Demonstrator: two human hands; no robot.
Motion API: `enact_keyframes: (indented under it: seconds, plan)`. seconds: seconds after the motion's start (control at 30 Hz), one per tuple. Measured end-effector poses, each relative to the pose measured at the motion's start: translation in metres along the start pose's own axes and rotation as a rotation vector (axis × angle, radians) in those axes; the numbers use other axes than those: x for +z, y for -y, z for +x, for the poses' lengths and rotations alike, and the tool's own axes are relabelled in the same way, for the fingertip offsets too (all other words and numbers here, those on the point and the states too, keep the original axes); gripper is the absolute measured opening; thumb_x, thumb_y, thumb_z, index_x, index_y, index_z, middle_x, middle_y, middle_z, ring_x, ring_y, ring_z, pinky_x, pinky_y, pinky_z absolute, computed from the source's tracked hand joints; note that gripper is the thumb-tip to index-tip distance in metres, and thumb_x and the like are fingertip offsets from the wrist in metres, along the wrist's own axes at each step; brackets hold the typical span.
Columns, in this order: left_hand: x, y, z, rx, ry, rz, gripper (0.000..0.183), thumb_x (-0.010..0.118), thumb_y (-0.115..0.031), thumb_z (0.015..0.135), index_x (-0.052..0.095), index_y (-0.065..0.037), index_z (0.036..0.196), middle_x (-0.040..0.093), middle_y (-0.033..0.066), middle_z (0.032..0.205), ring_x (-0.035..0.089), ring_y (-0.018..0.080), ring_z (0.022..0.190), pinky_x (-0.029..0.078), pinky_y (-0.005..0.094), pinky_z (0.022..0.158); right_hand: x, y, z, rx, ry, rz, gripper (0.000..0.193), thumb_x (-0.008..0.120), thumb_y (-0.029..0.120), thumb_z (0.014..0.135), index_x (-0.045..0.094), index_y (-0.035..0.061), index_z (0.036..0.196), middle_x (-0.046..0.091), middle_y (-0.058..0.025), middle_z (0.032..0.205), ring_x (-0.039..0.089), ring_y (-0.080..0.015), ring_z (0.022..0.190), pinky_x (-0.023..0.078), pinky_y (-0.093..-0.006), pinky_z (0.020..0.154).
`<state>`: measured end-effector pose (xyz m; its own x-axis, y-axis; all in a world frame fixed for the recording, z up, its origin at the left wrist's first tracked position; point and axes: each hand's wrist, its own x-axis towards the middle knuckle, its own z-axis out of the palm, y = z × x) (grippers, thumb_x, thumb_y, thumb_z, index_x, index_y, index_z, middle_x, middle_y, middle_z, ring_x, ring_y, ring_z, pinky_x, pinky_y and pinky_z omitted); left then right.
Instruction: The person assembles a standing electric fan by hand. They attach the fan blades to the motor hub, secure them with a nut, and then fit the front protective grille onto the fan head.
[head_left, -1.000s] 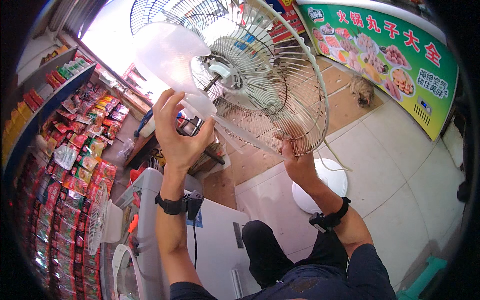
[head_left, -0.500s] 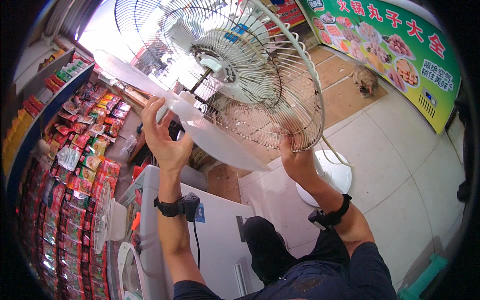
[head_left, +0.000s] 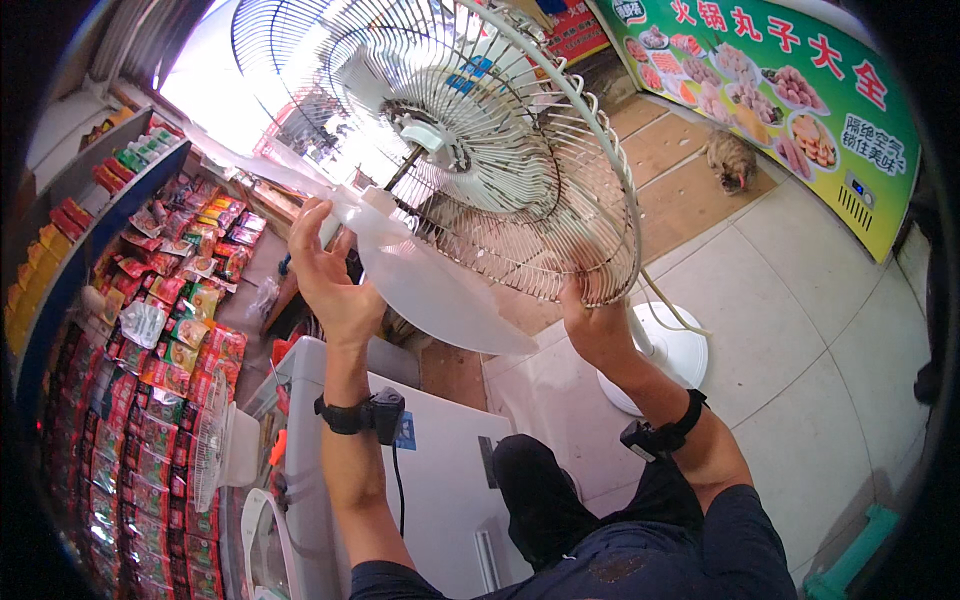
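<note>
My left hand [head_left: 335, 285] is closed around the hub of a translucent white fan blade [head_left: 435, 290], with thumb and fingers on either side. The blade is tilted in front of a wire fan grille [head_left: 520, 200] on a pedestal fan. A thin dark motor shaft [head_left: 405, 172] sticks out from the grille's middle, close to the blade's hub. Whether shaft and hub touch, I cannot tell. My right hand [head_left: 592, 312] grips the grille's lower rim. Below it, the fan's round white base [head_left: 655, 350] stands on the tiled floor.
Racks of packaged goods [head_left: 160, 400] line the left side. A white cabinet [head_left: 440, 450] stands beside my legs, near a second, white grille [head_left: 208, 440]. A cat [head_left: 732, 160] is on the brown boards, by a green picture-covered freezer [head_left: 780, 110]. A teal bar [head_left: 850, 555] lies lower right.
The fan blade has turned in my left hand, and its lower wing shows a broader face. My right hand stays on the grille's rim.
</note>
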<state>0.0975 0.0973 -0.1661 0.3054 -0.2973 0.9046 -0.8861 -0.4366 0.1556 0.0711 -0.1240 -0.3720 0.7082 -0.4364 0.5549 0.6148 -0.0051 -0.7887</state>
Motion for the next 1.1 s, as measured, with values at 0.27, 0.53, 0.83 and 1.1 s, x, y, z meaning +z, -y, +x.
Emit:
enact_keyframes:
  seconds: [0.27, 0.53, 0.83, 1.1]
  plan:
    - [0.001, -0.005, 0.004, 0.053, 0.063, 0.174, 0.081, 0.092, -0.004, 0.071, 0.052, -0.009, 0.141, 0.045, 0.0130, 0.152, 0.052, 0.0259, 0.138, 0.055, 0.0420, 0.107, -0.002, -0.002, 0.002, -0.045, -0.003, -0.057, 0.015, 0.061, 0.006, 0.097, 0.063, -0.0065, 0.105, 0.067, -0.0294, 0.091, 0.065, -0.0511, 0.087, 0.050, -0.0543, 0.078]
    - [0.002, -0.001, 0.002, 0.100, 0.056, 0.199, 0.080, 0.091, -0.002, 0.071, 0.053, -0.009, 0.141, 0.044, 0.0144, 0.155, 0.052, 0.0274, 0.140, 0.053, 0.0426, 0.109, -0.004, -0.003, 0.002, -0.050, 0.021, -0.097, 0.015, 0.061, 0.006, 0.097, 0.063, -0.0061, 0.106, 0.066, -0.0306, 0.091, 0.064, -0.0528, 0.088, 0.050, -0.0553, 0.077]
    - [0.000, 0.004, -0.007, 0.083, 0.066, 0.204, 0.086, 0.091, -0.002, 0.073, 0.048, -0.009, 0.147, 0.041, 0.0163, 0.159, 0.051, 0.0311, 0.143, 0.054, 0.0456, 0.109, 0.000, -0.016, -0.001, -0.218, 0.015, -0.189, 0.034, 0.061, 0.000, 0.095, 0.059, -0.0053, 0.128, 0.066, -0.0310, 0.109, 0.063, -0.0527, 0.101, 0.049, -0.0549, 0.088]
    - [0.003, 0.000, -0.008, -0.063, 0.029, 0.127, 0.096, 0.091, -0.002, 0.073, 0.040, -0.010, 0.154, 0.041, 0.0126, 0.160, 0.054, 0.0304, 0.140, 0.057, 0.0438, 0.103, -0.001, -0.018, -0.001, -0.236, 0.033, -0.282, 0.036, 0.062, 0.001, 0.094, 0.060, -0.0027, 0.130, 0.067, -0.0291, 0.107, 0.065, -0.0500, 0.099, 0.051, -0.0534, 0.087]
